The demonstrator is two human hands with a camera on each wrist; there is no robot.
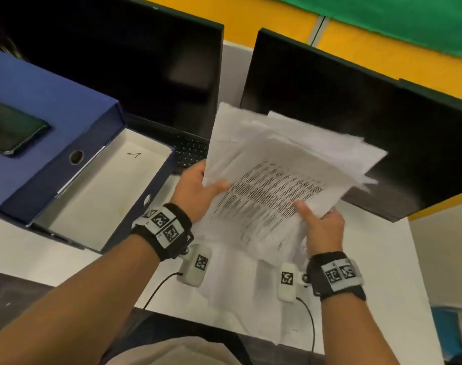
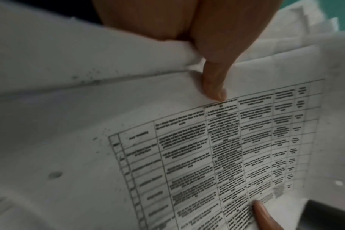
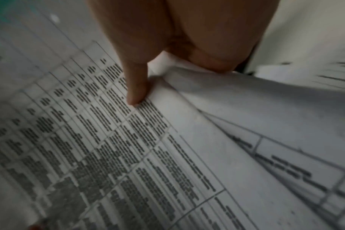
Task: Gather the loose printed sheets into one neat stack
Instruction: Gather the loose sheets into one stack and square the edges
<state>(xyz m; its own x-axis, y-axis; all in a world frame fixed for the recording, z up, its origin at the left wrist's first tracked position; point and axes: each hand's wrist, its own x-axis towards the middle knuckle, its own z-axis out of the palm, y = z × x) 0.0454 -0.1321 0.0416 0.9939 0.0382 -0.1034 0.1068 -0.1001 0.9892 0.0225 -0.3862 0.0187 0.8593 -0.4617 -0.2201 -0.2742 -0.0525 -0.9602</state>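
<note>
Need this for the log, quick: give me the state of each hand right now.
Left hand: grips the left edge of the printed sheets, thumb on top.
Right hand: grips their near right edge, thumb on top.

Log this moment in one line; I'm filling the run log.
phase: gathering | left hand: grips sheets | right hand: grips sheets | sheets: lifted, fanned, edges uneven | stack: not yet squared

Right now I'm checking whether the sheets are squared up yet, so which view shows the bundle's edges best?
The head view: the whole bundle of sheets shows, its far edges fanned unevenly, held by the left hand and right hand. Both wrist views show only close printed tables under each thumb.
</note>
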